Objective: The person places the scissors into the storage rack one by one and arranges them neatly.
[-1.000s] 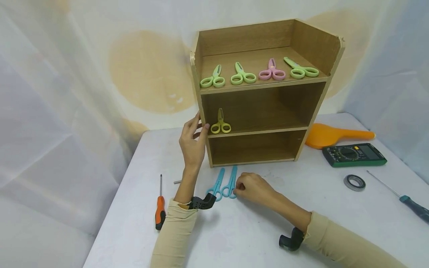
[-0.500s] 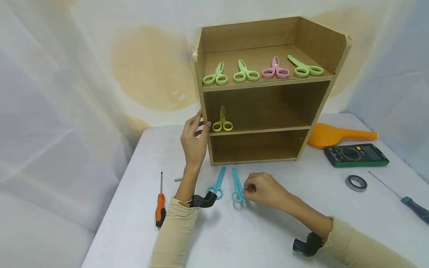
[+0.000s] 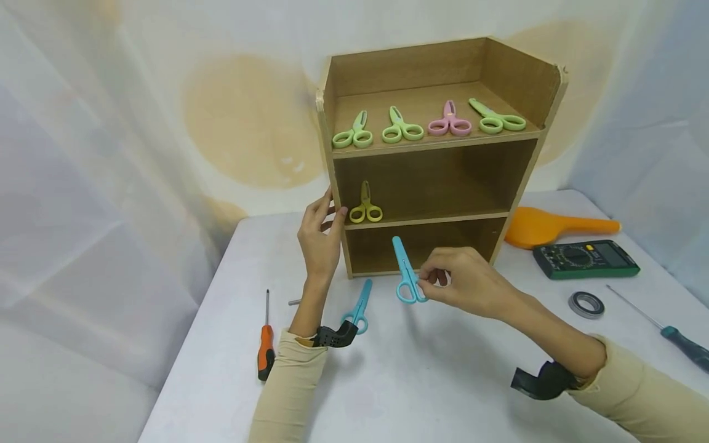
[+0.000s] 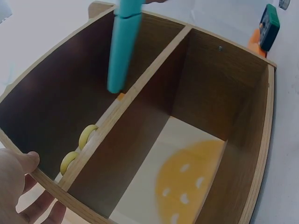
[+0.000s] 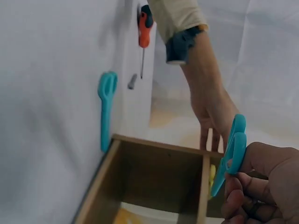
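Note:
A wooden shelf unit (image 3: 432, 147) stands upright on the table. My left hand (image 3: 321, 237) holds its left side panel, thumb at the front edge and fingers along the outside. Between the thumb and fingers of my right hand (image 3: 471, 280), light-blue scissors (image 3: 406, 271) are pinched by a handle loop, raised off the table before the lowest compartment. Another pair of light-blue scissors (image 3: 361, 304) lies on the table, partly hidden by the left wrist camera. Yellow scissors (image 3: 365, 206) rest in the middle compartment. On top are green scissors (image 3: 401, 126) and pink scissors (image 3: 449, 120).
An orange-and-black screwdriver (image 3: 266, 351) and a small metal rod (image 3: 294, 302) lie at left. To the right are an orange paddle-shaped object (image 3: 534, 226), a multimeter (image 3: 586, 257), a dark ring (image 3: 586, 305) and another screwdriver (image 3: 672, 332).
My right hand has taken hold of one pair of light-blue scissors, drawn it right, away from the other pair, and lifted it off the table. The left hand stays on the shelf.

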`<state>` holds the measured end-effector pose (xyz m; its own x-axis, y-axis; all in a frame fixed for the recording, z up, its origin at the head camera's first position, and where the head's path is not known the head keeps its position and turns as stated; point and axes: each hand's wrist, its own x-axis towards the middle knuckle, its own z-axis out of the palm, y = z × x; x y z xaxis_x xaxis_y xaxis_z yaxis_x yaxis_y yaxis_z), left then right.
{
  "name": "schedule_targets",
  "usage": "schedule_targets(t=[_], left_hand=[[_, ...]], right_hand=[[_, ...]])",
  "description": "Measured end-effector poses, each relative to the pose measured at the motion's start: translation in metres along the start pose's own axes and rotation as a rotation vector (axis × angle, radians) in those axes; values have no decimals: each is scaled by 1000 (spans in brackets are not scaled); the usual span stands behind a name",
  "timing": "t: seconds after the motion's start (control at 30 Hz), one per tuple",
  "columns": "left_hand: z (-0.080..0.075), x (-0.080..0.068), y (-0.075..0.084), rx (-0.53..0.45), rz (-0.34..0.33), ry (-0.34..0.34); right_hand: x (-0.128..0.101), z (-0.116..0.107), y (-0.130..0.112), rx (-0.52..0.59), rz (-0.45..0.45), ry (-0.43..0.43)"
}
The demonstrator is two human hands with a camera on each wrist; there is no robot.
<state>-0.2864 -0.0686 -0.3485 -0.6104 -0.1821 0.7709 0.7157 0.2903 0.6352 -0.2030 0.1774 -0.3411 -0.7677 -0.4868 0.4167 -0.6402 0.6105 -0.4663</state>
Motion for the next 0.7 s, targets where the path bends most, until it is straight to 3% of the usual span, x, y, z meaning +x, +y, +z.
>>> schedule_targets(t=[0.43,0.7], left_hand=[[-1,-1,-1,-15,6,-2],[0,-1,2,-7,-8,-8]], right_hand=[[65,-41,13,-103,-41,-10],[101,-49,32,-146,51,-25]])
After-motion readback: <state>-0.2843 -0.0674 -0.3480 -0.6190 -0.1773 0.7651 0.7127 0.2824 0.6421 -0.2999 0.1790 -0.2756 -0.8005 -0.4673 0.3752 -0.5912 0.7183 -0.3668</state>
